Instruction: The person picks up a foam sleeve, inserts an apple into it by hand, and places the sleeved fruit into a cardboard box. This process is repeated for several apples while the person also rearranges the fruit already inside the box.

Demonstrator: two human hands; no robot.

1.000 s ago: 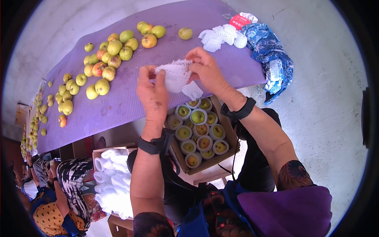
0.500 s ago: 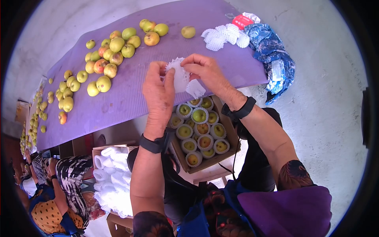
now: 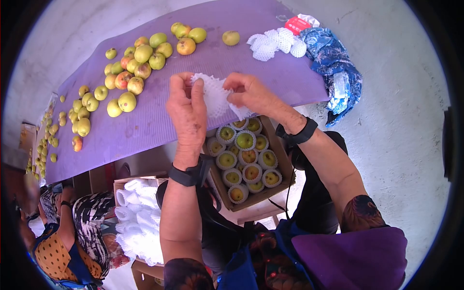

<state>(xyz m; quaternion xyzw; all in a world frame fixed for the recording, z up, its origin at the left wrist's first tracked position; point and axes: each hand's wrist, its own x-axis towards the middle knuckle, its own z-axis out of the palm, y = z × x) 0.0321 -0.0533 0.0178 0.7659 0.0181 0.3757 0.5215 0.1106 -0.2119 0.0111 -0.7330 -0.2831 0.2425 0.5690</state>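
Over the table's near edge, a white foam net sleeve (image 3: 212, 94) is stretched between my two hands. My left hand (image 3: 188, 108) pinches its left side between thumb and fingers. On the other side, the fingers of my right hand (image 3: 253, 94) are closed on the net's right part, which hangs down in a flap. No fruit shows inside the sleeve. Just below my hands stands a cardboard box (image 3: 261, 201) holding several apples (image 3: 252, 173), each in its own white foam net.
Loose green and reddish apples (image 3: 143, 53) lie across the purple table (image 3: 145, 123). At its right end are more foam nets (image 3: 278, 42), a red packet (image 3: 296, 25) and a blue patterned cloth (image 3: 321, 53). A pile of nets (image 3: 137, 227) stands lower left, beside another person (image 3: 58, 246).
My left hand has moved slightly left and my right hand slightly down. The foam net is spread wider between them. The person at the left has shifted.
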